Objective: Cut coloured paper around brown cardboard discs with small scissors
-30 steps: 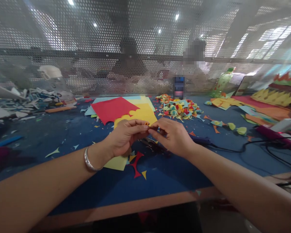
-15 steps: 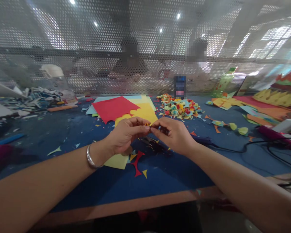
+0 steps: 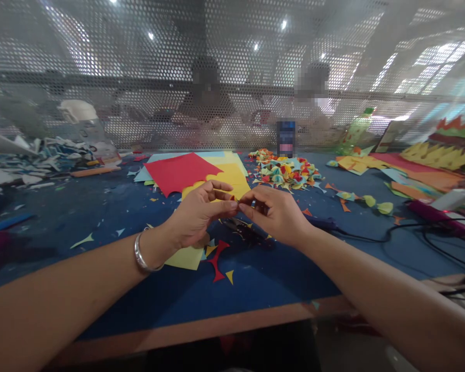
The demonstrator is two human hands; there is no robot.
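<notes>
My left hand (image 3: 199,214) and my right hand (image 3: 273,212) meet fingertip to fingertip above the blue table (image 3: 112,217). Both pinch one tiny piece of coloured paper (image 3: 241,202), too small to make out well. A silver bangle (image 3: 141,254) circles my left wrist. Under my hands lie a pale yellow sheet (image 3: 186,257), a red paper offcut (image 3: 217,261) and dark scissors (image 3: 248,231). Behind them are a red sheet (image 3: 178,173) and a yellow sheet (image 3: 230,178) with a scalloped cut edge.
A heap of small folded paper pieces (image 3: 287,170) sits behind my right hand. Coloured sheets and paper crowns (image 3: 434,165) fill the right side, with black cables (image 3: 430,235). White scraps (image 3: 42,160) pile at the left. Two people sit beyond the perforated screen (image 3: 232,77).
My hands stay together in the same spot. My left fingers have spread and lifted a little while the pinch on the small piece continues.
</notes>
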